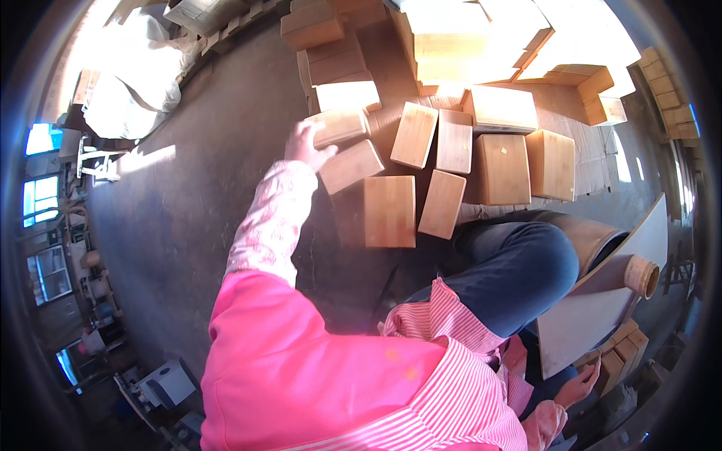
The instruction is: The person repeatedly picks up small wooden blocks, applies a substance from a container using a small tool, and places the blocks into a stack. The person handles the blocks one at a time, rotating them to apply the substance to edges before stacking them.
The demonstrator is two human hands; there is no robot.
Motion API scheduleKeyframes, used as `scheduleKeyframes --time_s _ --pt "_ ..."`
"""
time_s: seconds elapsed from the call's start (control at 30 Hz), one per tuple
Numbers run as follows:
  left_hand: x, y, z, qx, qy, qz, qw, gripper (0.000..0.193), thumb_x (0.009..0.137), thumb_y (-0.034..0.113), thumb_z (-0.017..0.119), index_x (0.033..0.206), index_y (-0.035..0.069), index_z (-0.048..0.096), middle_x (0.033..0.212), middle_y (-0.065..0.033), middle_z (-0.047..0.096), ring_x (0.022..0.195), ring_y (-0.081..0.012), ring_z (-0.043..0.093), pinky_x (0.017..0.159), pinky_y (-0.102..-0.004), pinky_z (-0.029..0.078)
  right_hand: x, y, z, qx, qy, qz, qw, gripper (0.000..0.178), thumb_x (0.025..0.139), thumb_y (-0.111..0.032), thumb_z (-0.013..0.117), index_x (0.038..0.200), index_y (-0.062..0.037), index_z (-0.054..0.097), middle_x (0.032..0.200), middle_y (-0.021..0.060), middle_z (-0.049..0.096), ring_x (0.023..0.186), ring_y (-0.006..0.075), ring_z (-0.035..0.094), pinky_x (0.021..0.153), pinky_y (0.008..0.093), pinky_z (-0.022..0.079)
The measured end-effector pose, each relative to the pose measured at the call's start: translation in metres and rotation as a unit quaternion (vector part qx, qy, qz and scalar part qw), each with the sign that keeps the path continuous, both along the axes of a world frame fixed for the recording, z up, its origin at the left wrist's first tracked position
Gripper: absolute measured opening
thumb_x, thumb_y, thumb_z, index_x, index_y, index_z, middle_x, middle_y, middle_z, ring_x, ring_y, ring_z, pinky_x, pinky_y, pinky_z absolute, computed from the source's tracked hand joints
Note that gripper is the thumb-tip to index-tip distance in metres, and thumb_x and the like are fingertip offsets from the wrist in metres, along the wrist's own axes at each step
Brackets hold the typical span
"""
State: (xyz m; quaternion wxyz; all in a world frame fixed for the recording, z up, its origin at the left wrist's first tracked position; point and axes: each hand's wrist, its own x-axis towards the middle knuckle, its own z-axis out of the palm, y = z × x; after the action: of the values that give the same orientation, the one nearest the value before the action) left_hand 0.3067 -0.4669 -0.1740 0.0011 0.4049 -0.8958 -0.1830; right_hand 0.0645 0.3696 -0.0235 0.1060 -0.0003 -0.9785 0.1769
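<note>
**L hand at end of upper L wooden block; R hand low, beside white board**

Wooden block (338,126): pale, box-shaped, lying at the L end of a loose group on the floor. It sits just beyond & to the R of L hand (307,145), its near L end between thumb & fingers in this view. L hand: thumb apart from fingers, slightly blurred; cannot tell if it pinches the block or only hovers at it.

Second block (351,167) lies slanted just below the first, nr the thumb. Next out, to the R: large block (389,212), narrow block (442,204), then two upright-looking ones side by side, approx. parallel. Further R, a wide block (504,169) w/ a small yellow spot on its face; too small to tell if label or mark.

Behind: more blocks, stacked (331,64), partly washed out by sun, some on cardboard (594,154).

R hand (577,387): lower R, well apart from the main group, fingers drawn together nr the edge of a tilted white board (579,331); cannot tell if anything is pinched. Tan roll (641,276) at the board's R edge; more blocks (626,349) just beyond the hand.

Outer: bent knee in blue jeans (519,270), pink sleeve (267,304), grey floor (165,233), white sheeting (131,90) upper L.
</note>
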Motion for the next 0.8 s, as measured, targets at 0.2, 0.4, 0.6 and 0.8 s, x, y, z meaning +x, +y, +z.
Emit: scheduleKeyframes --time_s 0.2,0.4,0.6,0.8 --pt "-0.036 -0.027 -0.003 -0.08 -0.168 -0.029 0.982 0.092 0.062 0.028 0.088 0.141 0.012 0.043 0.136 -0.0178 0.052 0.128 -0.0355 0.054 0.109 -0.0463 0.047 0.002 0.003 -0.001 0.009 0.001 0.0 1.0 0.031 0.108 -0.017 0.053 0.136 -0.0084 0.065 0.124 0.0127 0.07 0.103 0.0217 0.069 0.091 0.0323 0.055" --pt "-0.03 -0.01 0.041 0.03 -0.16 0.031 0.986 0.089 0.059 0.026 0.089 0.136 0.01 0.049 0.134 -0.0191 0.049 0.12 -0.0383 0.057 0.105 -0.0471 0.051 0.004 -0.001 0.0 0.007 0.009 0.003 1.0 0.032 0.108 -0.018 0.054 0.137 -0.0096 0.065 0.124 0.0126 0.07 0.104 0.0216 0.069 0.093 0.0323 0.055" --pt "0.031 -0.015 0.075 0.036 0.011 0.117 0.992 0.087 0.058 0.028 0.091 0.131 0.003 0.053 0.13 -0.0178 0.054 0.123 -0.032 0.058 0.104 -0.0408 0.05 0.001 0.001 -0.006 -0.01 0.013 0.008 1.0 0.031 0.108 -0.019 0.055 0.136 -0.0083 0.066 0.124 0.0132 0.07 0.104 0.0212 0.069 0.092 0.0315 0.056" --pt "0.047 0.007 0.1 0.212 0.272 0.212 0.914 0.069 0.072 0.017 0.086 0.13 0.0 0.055 0.118 -0.0121 0.065 0.113 -0.0228 0.063 0.1 -0.0374 0.05 -0.003 0.01 -0.015 -0.022 0.028 0.022 0.999 0.03 0.108 -0.017 0.055 0.134 -0.0069 0.066 0.125 0.0144 0.07 0.105 0.0216 0.069 0.092 0.0309 0.056"
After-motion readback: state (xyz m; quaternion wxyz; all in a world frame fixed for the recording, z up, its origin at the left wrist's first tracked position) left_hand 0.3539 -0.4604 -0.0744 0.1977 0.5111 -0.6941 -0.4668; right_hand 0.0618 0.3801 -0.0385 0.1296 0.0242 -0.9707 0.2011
